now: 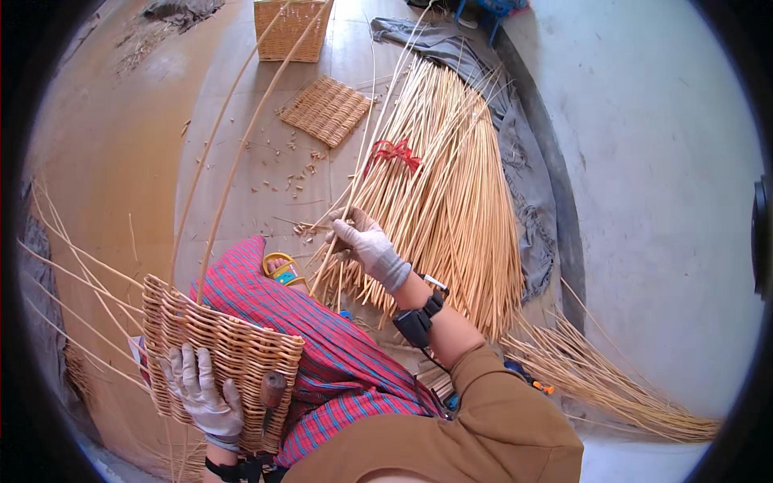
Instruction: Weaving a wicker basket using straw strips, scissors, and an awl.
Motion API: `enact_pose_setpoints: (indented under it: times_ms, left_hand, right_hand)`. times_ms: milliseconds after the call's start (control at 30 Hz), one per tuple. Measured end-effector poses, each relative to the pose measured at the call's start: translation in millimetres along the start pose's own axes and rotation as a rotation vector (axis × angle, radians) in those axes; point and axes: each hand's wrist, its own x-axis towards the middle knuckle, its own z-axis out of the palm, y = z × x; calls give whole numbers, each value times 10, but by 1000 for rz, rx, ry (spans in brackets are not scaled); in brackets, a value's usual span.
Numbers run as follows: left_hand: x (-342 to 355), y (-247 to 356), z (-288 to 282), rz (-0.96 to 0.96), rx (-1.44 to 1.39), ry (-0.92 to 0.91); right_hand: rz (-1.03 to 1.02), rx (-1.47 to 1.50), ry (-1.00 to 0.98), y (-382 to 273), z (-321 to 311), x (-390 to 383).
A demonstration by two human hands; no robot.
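A partly woven wicker basket (241, 342) rests tilted on my lap at the lower left, with long loose rods standing out of its edge. My left hand (205, 394), in a pale glove, lies against the wicker with fingers stretched out. Beside it, a tool with a dark wooden handle (272, 390) sticks in the weave; its tip is hidden. Above the near end of a big bundle of wicker rods (475, 209), my gloved right hand (366, 241) is closed around thin wicker rods (352, 181) that point up and away. How many it holds I cannot tell.
A square woven panel (328, 110) lies on the floor ahead, with a finished-looking basket (291, 32) behind it. Red ties (392, 154) bind the bundle, which sits on grey cloth (527, 201). More rods (620, 386) spread at the right. Offcuts litter the floor near my sandal (282, 274).
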Motion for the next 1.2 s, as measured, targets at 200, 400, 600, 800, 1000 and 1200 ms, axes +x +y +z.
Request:
enact_pose_setpoints:
  times_ms: [200, 400, 600, 800, 1000, 1200]
  left_hand:
    - [10, 75, -48, -23, -5, -6]
    - [-15, 47, -31, -44, 26, -19]
    - [33, 48, 26, -22, -13, -5]
    - [-3, 20, -29, -16, 29, -28]
    - [7, 44, 5, -28, 17, -16]
    - [45, 58, -4, -15, 8, -11]
  right_hand:
    - [203, -330, 217, 853, -545, 287]
    - [385, -660, 260, 1596, -961, 172]
    - [357, -690, 286, 1816, -1356, 289]
    - [333, -983, 274, 1610, -1111, 214]
    - [208, -1045, 707, 1670, -1706, 17]
    - [-27, -756, 640, 1616, -1926, -88]
